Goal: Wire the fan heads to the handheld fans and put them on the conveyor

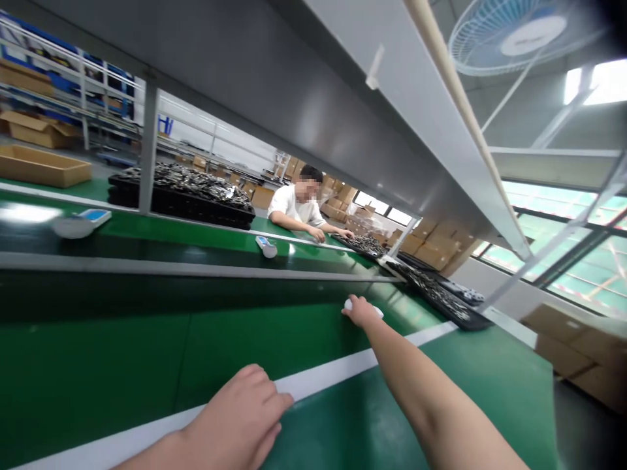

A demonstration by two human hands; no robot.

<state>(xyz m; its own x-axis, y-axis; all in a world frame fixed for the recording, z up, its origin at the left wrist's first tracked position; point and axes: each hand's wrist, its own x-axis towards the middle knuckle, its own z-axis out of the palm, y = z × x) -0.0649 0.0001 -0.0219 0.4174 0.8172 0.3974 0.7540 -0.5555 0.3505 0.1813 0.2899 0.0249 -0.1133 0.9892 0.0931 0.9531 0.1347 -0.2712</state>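
My right hand (361,311) reaches out over the green conveyor belt (255,333), its fingers closed around a white object (378,313). Only the object's rounded white ends show at either side of the hand, so its full shape is hidden. My left hand (240,418) is nearer, above the white rail (328,375) along the belt's near side. Its fingers are loosely bent and the thumb is apart from them; I see nothing in it. Farther off on the belt lie a white device with a blue panel (266,246) and a larger-looking similar white device (81,223) at left.
Across the belt a person in a white shirt (298,207) handles small dark parts. Black trays of parts (181,192) are stacked at left, and another black tray (435,294) sits at right. A grey shelf (294,111) hangs low overhead, its post (148,143) standing at left.
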